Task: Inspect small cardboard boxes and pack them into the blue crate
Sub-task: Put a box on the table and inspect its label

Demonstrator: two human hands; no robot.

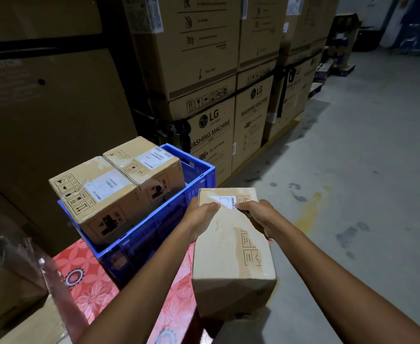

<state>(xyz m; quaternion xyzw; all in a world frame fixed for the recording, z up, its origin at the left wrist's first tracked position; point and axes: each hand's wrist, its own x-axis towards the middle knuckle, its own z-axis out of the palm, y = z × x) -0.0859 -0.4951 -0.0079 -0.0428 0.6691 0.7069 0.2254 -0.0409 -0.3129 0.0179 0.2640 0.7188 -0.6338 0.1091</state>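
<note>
Cardboard box point(231, 244) is in both hands, held out over the floor just right of the blue crate point(154, 227), long axis pointing away from me, label side up. Left hand point(201, 217) grips its left edge, thumb across the top by the shipping label point(225, 201). Right hand point(256, 214) clamps the right edge the same way, fingers curled down the side. Crate sits on the red floral tablecloth point(87, 281) with a near box point(97, 194) and a far box point(144, 162) already in it, touching, tops above the rim. Only free room I can see is along the crate's right wall. My read: check label and taped seams, then swing left and lower it square into that strip without snagging the rim.
</note>
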